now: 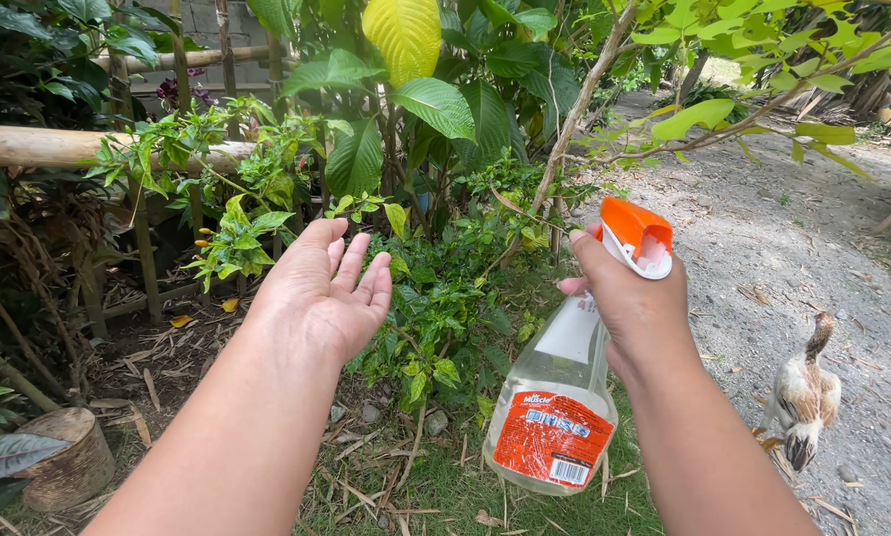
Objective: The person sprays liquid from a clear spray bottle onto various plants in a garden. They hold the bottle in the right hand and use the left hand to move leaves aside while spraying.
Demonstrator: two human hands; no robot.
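My right hand [632,306] grips the neck of a clear plastic spray bottle [555,397] with an orange and white trigger head [638,236] and an orange label. The nozzle points away, toward the green shrubs [436,298]. My left hand [318,293] is stretched out flat, fingers together and empty, hovering in front of a small leafy plant [239,233] to the left of the bottle. Neither hand touches the leaves.
A bamboo rail fence [29,146] runs along the left behind the plants. A cut stump [68,452] sits at the lower left. A chicken [805,392] stands on the gravel path [763,238] to the right. Broad-leaved bushes and thin branches hang overhead.
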